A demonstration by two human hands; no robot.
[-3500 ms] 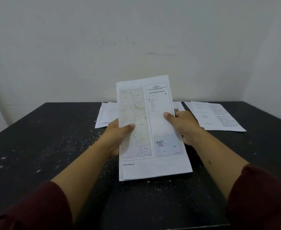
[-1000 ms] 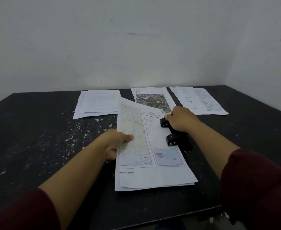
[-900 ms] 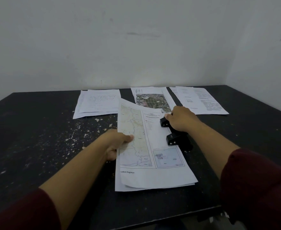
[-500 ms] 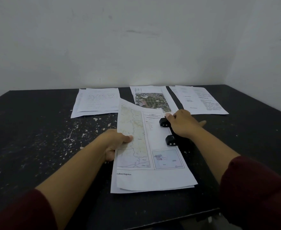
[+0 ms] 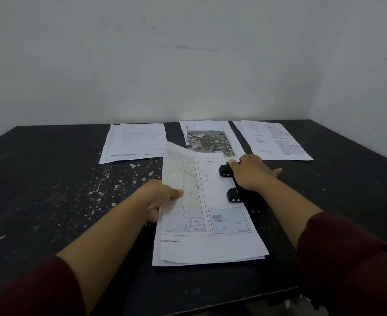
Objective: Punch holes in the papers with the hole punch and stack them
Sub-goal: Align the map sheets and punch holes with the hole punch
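A small bundle of map papers (image 5: 210,245) lies lengthwise in the middle of the black table (image 5: 39,201). Its right edge is tucked into a black hole punch (image 5: 232,195), whose two punch heads rest on the paper. My right hand (image 5: 250,173) lies palm-down on top of the punch, pressing on it, fingers spread toward the far side. My left hand (image 5: 160,197) grips the bundle's left edge, thumb on top.
Three other paper piles lie along the back of the table: text sheets (image 5: 135,143) at left, an aerial-photo sheet (image 5: 208,140) in the middle, text sheets (image 5: 274,140) at right. Paper punch-outs (image 5: 110,185) are scattered left of the bundle. A white wall stands behind.
The bundle was held upright in both hands; it came down flat into the punch. Over the last second my right hand flattened and pressed down on the punch, its fingers spreading.
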